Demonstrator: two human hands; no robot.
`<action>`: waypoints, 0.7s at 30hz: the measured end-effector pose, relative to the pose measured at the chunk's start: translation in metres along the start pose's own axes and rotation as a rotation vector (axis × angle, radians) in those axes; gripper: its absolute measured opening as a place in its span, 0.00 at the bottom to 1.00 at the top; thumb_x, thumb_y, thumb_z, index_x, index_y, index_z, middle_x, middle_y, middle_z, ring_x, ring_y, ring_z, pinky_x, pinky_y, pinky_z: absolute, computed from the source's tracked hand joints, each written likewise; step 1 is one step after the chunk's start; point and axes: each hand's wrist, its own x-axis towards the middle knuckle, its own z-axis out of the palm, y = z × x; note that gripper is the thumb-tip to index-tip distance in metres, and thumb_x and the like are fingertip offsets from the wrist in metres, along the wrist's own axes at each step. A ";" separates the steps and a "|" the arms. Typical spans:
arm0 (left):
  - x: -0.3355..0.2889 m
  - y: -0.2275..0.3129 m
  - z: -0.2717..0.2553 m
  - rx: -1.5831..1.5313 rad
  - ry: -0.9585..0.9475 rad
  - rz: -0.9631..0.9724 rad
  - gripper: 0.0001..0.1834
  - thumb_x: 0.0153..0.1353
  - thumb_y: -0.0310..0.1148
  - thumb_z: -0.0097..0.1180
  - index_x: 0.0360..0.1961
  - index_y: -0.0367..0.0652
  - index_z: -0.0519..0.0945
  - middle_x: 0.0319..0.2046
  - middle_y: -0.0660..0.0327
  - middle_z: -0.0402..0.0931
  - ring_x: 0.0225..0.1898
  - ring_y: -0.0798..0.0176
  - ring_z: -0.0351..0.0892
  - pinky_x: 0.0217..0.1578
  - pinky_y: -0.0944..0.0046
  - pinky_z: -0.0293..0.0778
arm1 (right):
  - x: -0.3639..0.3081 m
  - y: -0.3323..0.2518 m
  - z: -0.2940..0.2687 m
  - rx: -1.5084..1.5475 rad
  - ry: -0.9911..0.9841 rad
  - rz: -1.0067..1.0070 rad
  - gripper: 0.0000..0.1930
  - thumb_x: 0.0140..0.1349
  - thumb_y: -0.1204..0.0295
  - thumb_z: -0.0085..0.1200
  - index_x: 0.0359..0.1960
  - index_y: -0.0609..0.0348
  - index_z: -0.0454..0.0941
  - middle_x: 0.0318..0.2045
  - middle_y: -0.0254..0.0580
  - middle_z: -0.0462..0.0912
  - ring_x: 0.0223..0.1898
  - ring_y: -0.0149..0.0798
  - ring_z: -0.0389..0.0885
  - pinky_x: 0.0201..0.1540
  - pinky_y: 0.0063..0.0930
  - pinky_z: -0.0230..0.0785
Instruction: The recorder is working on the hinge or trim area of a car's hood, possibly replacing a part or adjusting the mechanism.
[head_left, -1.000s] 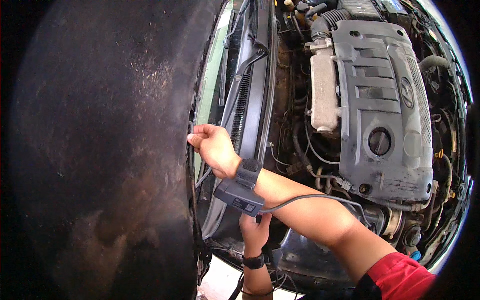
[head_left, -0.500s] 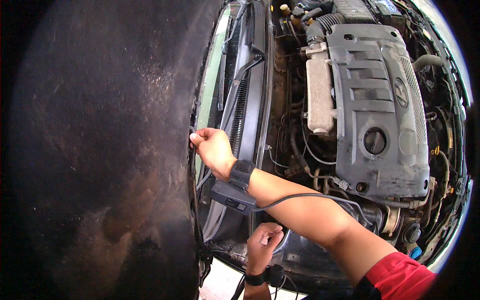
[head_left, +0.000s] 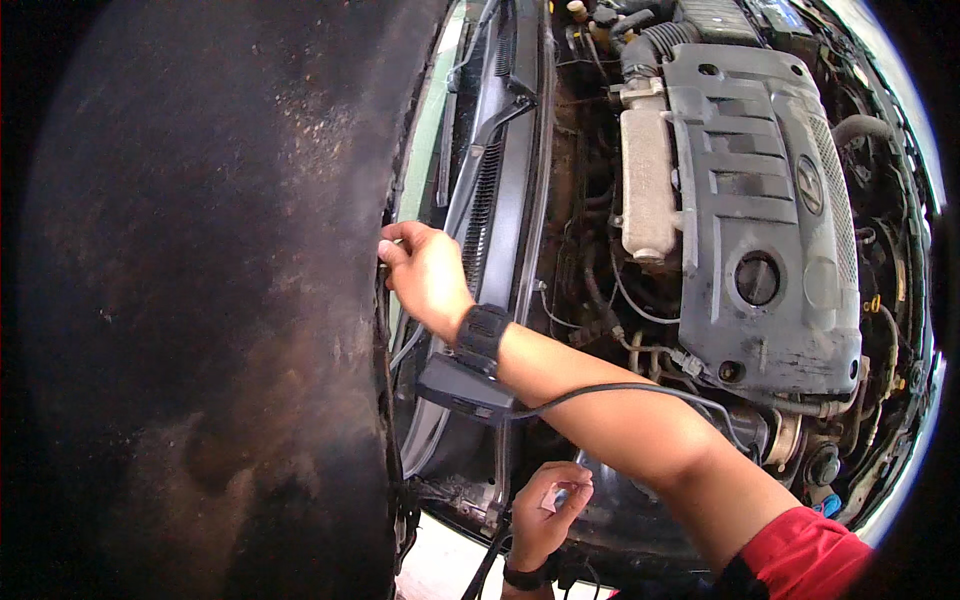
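Observation:
My right hand (head_left: pixel 425 275) reaches across to the rear edge of the raised black hood panel (head_left: pixel 220 280). Its thumb and fingers are pinched together at that edge, and what lies between them is hidden. Lower down, my left hand (head_left: pixel 545 505) is held over the dark corner of the engine bay, thumb curled toward the fingers. A small pale patch shows inside the curl; I cannot make out whether it is a held thing. Each wrist wears a black strap; the right one carries a dark box (head_left: pixel 465 390) with a cable along the forearm.
Beyond the right hand lie the windshield glass (head_left: pixel 415 170), a wiper arm (head_left: pixel 478 165) and the black cowl grille (head_left: pixel 483 205). To the right, the grey engine cover (head_left: pixel 765 220) has a round cap, with a metal box (head_left: pixel 648 185) beside it and hoses around.
The right hand has shifted slightly up along the hood edge. My left hand has moved a little right and down, its fingers still curled. The view has shifted slightly.

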 end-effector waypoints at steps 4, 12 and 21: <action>0.000 -0.001 0.004 0.004 0.004 -0.045 0.10 0.58 0.20 0.60 0.41 0.34 0.77 0.41 0.58 0.76 0.41 0.68 0.76 0.43 0.70 0.71 | -0.006 -0.017 0.000 -0.051 0.027 0.084 0.10 0.58 0.74 0.55 0.39 0.66 0.80 0.32 0.59 0.82 0.38 0.53 0.83 0.44 0.37 0.72; -0.036 0.007 0.020 0.122 0.002 -0.175 0.09 0.59 0.21 0.59 0.42 0.36 0.77 0.39 0.61 0.78 0.41 0.69 0.75 0.43 0.70 0.70 | -0.064 -0.051 -0.071 -0.317 -0.015 -0.162 0.19 0.61 0.67 0.51 0.52 0.63 0.71 0.40 0.61 0.80 0.44 0.59 0.79 0.47 0.47 0.71; -0.120 0.049 0.047 0.262 -0.098 0.004 0.12 0.60 0.24 0.60 0.45 0.36 0.75 0.37 0.61 0.78 0.38 0.69 0.76 0.43 0.67 0.72 | -0.224 -0.183 -0.190 -0.587 -0.066 -0.308 0.11 0.60 0.65 0.52 0.38 0.57 0.79 0.34 0.50 0.81 0.38 0.53 0.81 0.42 0.44 0.73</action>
